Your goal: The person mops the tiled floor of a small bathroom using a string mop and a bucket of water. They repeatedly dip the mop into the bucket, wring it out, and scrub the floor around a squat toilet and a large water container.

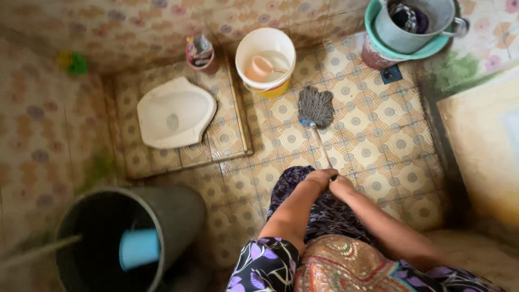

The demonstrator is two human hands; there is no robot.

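1. Both hands were clenched on the near end of the mop handle (pixel 323 148): left hand (pixel 321 177) just beside right hand (pixel 341 186), touching or nearly so, low over the person's patterned skirt.
2. The mop head (pixel 315 106), grey stringy yarn, lay spread on the tiled floor (pixel 378 130), far from the hands, just near and right of the white bucket (pixel 266 60).
3. Handling, judged: the handle looked thin and stiff, light to lift; the yarn head was soft and floppy, and would probably drag heavy if soaked. Whether it was wet could not be told.
4. Grip, judged: the bare shaft is the place to hold, hands stacked near its end as seen; a wet shaft could slip.
5. Surroundings: a pink scoop (pixel 260 68) sat in the white bucket; a white squat toilet (pixel 174 113) on a raised step at far left; a dark drum (pixel 127 238) with a blue cup (pixel 139 247) at near left; a grey pail (pixel 413 21) in a teal basin (pixel 378 40) at far right.
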